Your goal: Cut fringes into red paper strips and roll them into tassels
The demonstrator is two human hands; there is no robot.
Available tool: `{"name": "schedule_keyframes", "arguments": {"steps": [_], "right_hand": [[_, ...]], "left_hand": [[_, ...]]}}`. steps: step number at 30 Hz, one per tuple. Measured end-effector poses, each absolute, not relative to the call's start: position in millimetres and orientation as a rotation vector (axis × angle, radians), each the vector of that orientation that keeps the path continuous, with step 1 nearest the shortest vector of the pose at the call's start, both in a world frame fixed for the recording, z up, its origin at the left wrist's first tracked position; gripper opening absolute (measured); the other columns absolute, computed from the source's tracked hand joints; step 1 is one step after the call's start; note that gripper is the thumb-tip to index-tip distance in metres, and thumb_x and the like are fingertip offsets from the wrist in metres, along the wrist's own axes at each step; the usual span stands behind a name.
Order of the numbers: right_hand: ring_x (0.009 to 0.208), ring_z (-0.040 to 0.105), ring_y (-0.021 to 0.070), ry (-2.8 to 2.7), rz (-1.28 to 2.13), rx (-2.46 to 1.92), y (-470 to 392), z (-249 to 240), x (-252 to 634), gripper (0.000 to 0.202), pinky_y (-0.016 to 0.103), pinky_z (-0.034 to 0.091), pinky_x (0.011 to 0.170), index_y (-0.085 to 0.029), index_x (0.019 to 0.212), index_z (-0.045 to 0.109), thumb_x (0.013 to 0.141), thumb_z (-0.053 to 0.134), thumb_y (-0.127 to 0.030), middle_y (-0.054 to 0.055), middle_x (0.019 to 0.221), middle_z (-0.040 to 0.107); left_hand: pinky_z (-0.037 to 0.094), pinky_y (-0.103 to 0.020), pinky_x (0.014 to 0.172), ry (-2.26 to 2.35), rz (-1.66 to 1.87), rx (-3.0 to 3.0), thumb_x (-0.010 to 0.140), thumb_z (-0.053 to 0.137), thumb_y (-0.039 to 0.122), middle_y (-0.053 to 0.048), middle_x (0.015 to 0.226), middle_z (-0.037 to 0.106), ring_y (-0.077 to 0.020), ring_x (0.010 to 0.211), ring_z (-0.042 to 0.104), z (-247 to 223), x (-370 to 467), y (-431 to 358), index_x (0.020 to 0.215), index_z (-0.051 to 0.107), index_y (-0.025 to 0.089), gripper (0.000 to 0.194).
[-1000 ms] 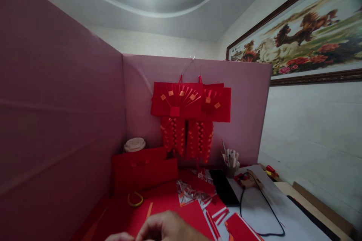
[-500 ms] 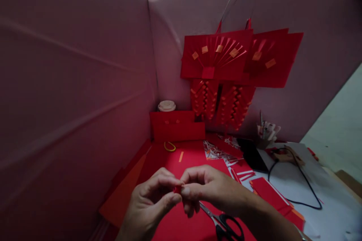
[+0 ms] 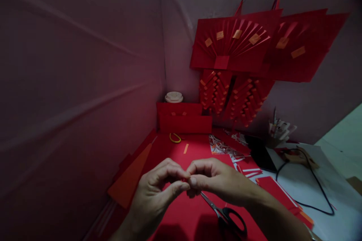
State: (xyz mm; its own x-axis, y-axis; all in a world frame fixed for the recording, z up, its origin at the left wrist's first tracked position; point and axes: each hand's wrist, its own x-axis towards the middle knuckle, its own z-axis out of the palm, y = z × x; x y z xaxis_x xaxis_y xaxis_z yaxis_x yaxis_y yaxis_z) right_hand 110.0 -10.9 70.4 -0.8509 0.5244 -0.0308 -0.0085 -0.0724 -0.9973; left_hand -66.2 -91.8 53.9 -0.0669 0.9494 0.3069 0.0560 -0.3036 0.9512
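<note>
Above the red sheet on the table, my left hand and my right hand meet fingertip to fingertip. Between their thumbs and forefingers is a small red paper piece, mostly covered by the fingers. Both hands are closed in a pinch on it. Black-handled scissors lie on the sheet below my right hand, blades pointing toward the fingers. A narrow orange paper strip rests on the sheet beyond my hands, and a yellow loop lies behind it.
Red paper decorations hang on the back partition. Paper scraps, a black flat device, a cup of pens and a black cable occupy the right side. Orange paper lies at left; a lidded cup stands behind red card.
The view has shifted, so the hanging decorations appear higher and farther right. My fingers have drawn closer around the red paper piece, and less of it shows.
</note>
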Motion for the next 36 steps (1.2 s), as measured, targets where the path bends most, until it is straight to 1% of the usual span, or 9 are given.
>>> {"name": "schedule_keyframes", "arguments": {"steps": [3, 6, 9, 16, 19, 22, 25, 32, 36], "right_hand": [[0.084, 0.058, 0.0166, -2.017, 1.66, -0.655, -15.9, 81.8, 115.4, 0.005, 0.03, 0.041, 0.08, -0.018, 0.09, 0.072, 0.085, 0.069, -0.02, 0.0, 0.086, 0.067], [0.091, 0.062, 0.018, -2.225, 1.138, -0.736, -22.4, 89.4, 120.7, 0.016, 0.029, 0.043, 0.083, -0.021, 0.098, 0.071, 0.084, 0.072, -0.014, 0.001, 0.096, 0.07], [0.088, 0.064, 0.0172, -2.249, 0.923, -0.719, -26.9, 90.3, 122.3, 0.014, 0.028, 0.046, 0.081, -0.022, 0.093, 0.069, 0.083, 0.074, -0.014, 0.001, 0.093, 0.072], [0.081, 0.065, 0.0169, -2.302, 0.808, -0.717, -29.8, 85.8, 119.7, 0.013, 0.027, 0.048, 0.074, -0.022, 0.091, 0.069, 0.085, 0.069, -0.011, 0.001, 0.088, 0.071], [0.079, 0.064, 0.0165, -2.294, 0.781, -0.711, -30.2, 85.1, 118.8, 0.012, 0.026, 0.047, 0.071, -0.02, 0.088, 0.068, 0.083, 0.071, -0.01, 0.001, 0.085, 0.071], [0.076, 0.064, 0.017, -2.297, 0.772, -0.715, -31.1, 83.5, 117.6, 0.009, 0.027, 0.047, 0.069, -0.02, 0.086, 0.067, 0.083, 0.071, -0.011, 0.001, 0.082, 0.071], [0.076, 0.065, 0.0175, -2.293, 0.772, -0.715, -32.1, 80.7, 116.6, 0.008, 0.027, 0.047, 0.069, -0.02, 0.086, 0.067, 0.084, 0.07, -0.012, 0.002, 0.082, 0.071], [0.077, 0.065, 0.0172, -2.322, 0.76, -0.716, -32.3, 79.7, 117.0, 0.009, 0.027, 0.046, 0.069, -0.02, 0.087, 0.066, 0.085, 0.066, -0.011, 0.001, 0.082, 0.071], [0.078, 0.062, 0.0182, -2.342, 0.746, -0.674, -34.4, 82.7, 116.9, 0.01, 0.028, 0.047, 0.071, -0.019, 0.092, 0.066, 0.086, 0.061, -0.011, 0.003, 0.086, 0.069]], "left_hand": [[0.048, -0.021, 0.068, 1.225, 1.507, 1.461, 0.078, 0.075, 0.019, 0.001, 0.074, 0.063, -0.0132, 0.07, 0.061, 54.4, -64.9, -90.1, 0.076, 0.075, 0.021, 0.003], [0.047, -0.021, 0.068, 1.258, 1.521, 1.447, 0.077, 0.075, 0.02, 0.0, 0.074, 0.064, -0.0132, 0.071, 0.059, 55.6, -64.2, -89.6, 0.076, 0.075, 0.021, 0.002], [0.047, -0.021, 0.067, 1.262, 1.533, 1.445, 0.077, 0.075, 0.019, 0.0, 0.073, 0.063, -0.0136, 0.07, 0.059, 55.2, -63.3, -89.9, 0.076, 0.076, 0.021, 0.002], [0.046, -0.018, 0.051, 1.179, 1.568, 1.322, 0.076, 0.077, 0.021, -0.004, 0.095, 0.064, -0.0111, 0.066, 0.057, 51.9, -58.5, -89.2, 0.077, 0.078, 0.022, 0.002], [0.049, -0.019, 0.06, 1.161, 1.598, 1.355, 0.074, 0.079, 0.019, -0.003, 0.083, 0.065, -0.0118, 0.069, 0.058, 52.6, -56.3, -90.1, 0.076, 0.078, 0.022, 0.004], [0.045, -0.017, 0.054, 1.157, 1.617, 1.366, 0.072, 0.081, 0.018, 0.0, 0.071, 0.061, -0.0092, 0.061, 0.054, 52.9, -54.6, -91.5, 0.074, 0.078, 0.022, 0.005], [0.043, -0.017, 0.05, 1.142, 1.63, 1.353, 0.072, 0.081, 0.017, 0.002, 0.071, 0.06, -0.0072, 0.055, 0.051, 51.8, -53.8, -92.5, 0.076, 0.078, 0.022, 0.007], [0.05, -0.02, 0.063, 1.21, 1.701, 1.56, 0.075, 0.079, 0.014, 0.0, 0.072, 0.064, -0.0125, 0.067, 0.061, 50.3, -54.5, -93.8, 0.078, 0.077, 0.022, 0.009], [0.051, -0.02, 0.062, 1.199, 1.764, 1.689, 0.075, 0.079, 0.013, 0.0, 0.072, 0.065, -0.0127, 0.066, 0.062, 51.7, -53.5, -94.8, 0.079, 0.075, 0.021, 0.009]]}}
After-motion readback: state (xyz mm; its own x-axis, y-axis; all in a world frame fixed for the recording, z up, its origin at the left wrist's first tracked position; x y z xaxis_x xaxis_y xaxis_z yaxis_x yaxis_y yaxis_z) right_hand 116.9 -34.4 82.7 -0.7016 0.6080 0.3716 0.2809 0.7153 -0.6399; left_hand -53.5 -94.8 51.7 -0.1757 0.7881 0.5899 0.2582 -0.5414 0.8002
